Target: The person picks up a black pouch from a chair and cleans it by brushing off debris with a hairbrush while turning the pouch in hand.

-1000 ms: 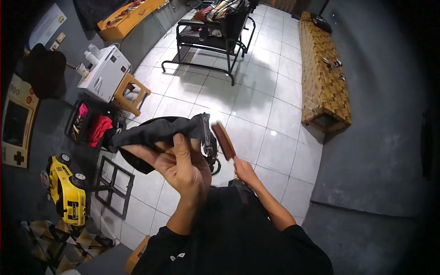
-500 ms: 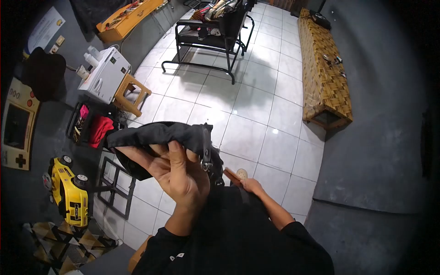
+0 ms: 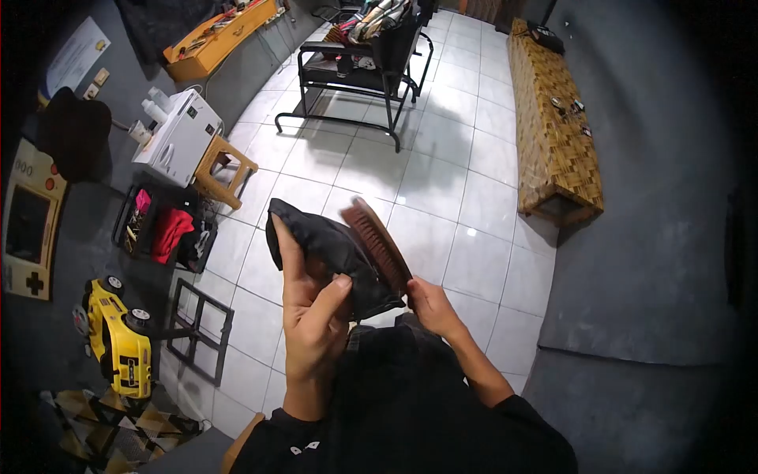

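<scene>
In front of my body, my left hand holds up a black cloth cap. The fingers reach inside it and the thumb lies at its lower edge. My right hand grips the lower end of a brown wooden brush. The brush is tilted, with its dark bristles facing left against or very close to the cap's outer side; I cannot tell whether they touch. The far end of the brush is slightly blurred.
A black-framed chair with cloths on it stands ahead. To the left are a white cabinet, a wooden stool, a dark bin with red cloth and a yellow toy car. A long woven bench lines the right wall.
My right hand has come up from low beside my body, bringing the brush to the cap. My left hand has turned the cap, and its strap and buckle no longer show clearly.
</scene>
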The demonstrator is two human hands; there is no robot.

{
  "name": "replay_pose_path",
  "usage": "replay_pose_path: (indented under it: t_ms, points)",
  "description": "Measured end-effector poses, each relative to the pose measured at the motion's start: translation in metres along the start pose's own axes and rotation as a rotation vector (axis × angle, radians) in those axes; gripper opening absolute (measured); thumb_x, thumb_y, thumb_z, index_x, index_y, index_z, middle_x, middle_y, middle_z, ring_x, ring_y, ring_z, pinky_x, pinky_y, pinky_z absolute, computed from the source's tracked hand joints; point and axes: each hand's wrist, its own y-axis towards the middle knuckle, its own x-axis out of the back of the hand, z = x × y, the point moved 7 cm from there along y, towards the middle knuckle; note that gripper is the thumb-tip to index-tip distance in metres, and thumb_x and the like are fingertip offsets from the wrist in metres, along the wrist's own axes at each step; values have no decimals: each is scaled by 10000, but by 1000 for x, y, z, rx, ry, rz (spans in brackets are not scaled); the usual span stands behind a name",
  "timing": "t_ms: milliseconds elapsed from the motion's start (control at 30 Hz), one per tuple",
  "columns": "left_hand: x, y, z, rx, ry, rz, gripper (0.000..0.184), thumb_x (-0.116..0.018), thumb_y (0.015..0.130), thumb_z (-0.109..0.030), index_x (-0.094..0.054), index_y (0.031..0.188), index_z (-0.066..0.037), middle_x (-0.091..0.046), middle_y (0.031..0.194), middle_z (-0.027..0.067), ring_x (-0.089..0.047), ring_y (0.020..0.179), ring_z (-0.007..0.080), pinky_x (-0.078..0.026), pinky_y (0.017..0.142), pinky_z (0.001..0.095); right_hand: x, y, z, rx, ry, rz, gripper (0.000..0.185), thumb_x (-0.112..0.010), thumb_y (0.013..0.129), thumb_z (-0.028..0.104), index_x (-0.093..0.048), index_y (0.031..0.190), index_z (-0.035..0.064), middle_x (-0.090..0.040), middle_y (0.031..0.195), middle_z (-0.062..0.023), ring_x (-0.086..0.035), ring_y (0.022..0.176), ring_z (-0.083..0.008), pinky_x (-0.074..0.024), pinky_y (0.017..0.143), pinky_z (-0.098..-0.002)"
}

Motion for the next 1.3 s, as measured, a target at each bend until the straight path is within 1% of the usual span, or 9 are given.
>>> replay_pose_path:
  t_ms: [267, 367, 500, 600, 800, 967, 1067, 1167, 1300]
  points:
    - [6, 6, 4, 32, -71, -11, 856, -435, 766, 93, -5, 1472, -125, -446, 1257, 150, -519, 1061, 196, -463, 881, 312, -6, -54, -292, -594, -729, 204, 522, -305, 965, 386, -614, 869, -25, -613, 806, -278, -577, 821, -470, -432, 699, -514]
    - [11, 12, 14, 145, -25, -27, 846, -400, 719, 99, -57, 1470, -89, -467, 1228, 164, -551, 991, 192, -474, 849, 293, 4, -31, -207, -195, -481, -112, 525, -305, 971, 395, -586, 814, -20, -614, 693, -212, -600, 655, -388, -446, 598, -451]
    - [14, 12, 30, 188, 217, 43, 821, -365, 679, 81, -120, 1455, -22, -497, 1196, 147, -558, 948, 163, -461, 840, 266, 4, -16, -49, -250, 420, -121, 539, -338, 956, 512, -472, 782, 19, -430, 597, 8, -393, 515, -87, -332, 476, -243]
    - [15, 10, 40, 192, 331, 128, 803, -374, 692, 73, -130, 1452, -10, -493, 1208, 132, -537, 1009, 159, -426, 887, 258, 7, -24, 53, 137, 296, -16, 518, -301, 975, 463, -487, 796, 13, -471, 566, -59, -458, 505, -163, -387, 494, -305]
    - [15, 10, 39, 215, 308, 204, 825, -375, 680, 80, -105, 1454, -7, -464, 1273, 141, -488, 1141, 184, -384, 957, 273, -7, -14, -9, 37, -88, -275, 485, -343, 970, 429, -492, 831, -11, -514, 580, -167, -552, 558, -329, -418, 540, -404]
    - [12, 11, 34, 206, 171, 117, 939, -443, 582, 7, -85, 1450, 5, -355, 1372, 177, -461, 1196, 240, -373, 1012, 335, -7, -40, -238, -615, -675, 93, 567, -260, 969, 415, -638, 926, -5, -602, 876, -299, -579, 858, -455, -444, 778, -518]
    - [8, 10, 32, 243, 153, 95, 940, -430, 582, 12, -81, 1454, -6, -366, 1363, 178, -467, 1189, 230, -386, 996, 326, -7, -64, -275, -622, -727, 272, 588, -265, 969, 402, -617, 817, -43, -592, 863, -308, -579, 833, -459, -443, 748, -524]
    - [11, 13, 37, 242, 191, 124, 940, -422, 586, 27, -69, 1457, -11, -455, 1257, 151, -555, 1025, 180, -463, 862, 274, -5, -41, -240, -340, -493, 40, 567, -261, 968, 408, -630, 944, -21, -620, 886, -272, -585, 852, -447, -449, 769, -495]
    - [11, 10, 56, 346, 113, 159, 931, -394, 650, 110, 15, 1467, -65, -492, 1113, 81, -526, 821, 122, -450, 726, 214, 2, -9, -70, -210, 219, -178, 560, -306, 973, 463, -576, 944, -27, -495, 605, -77, -501, 571, -192, -406, 552, -308]
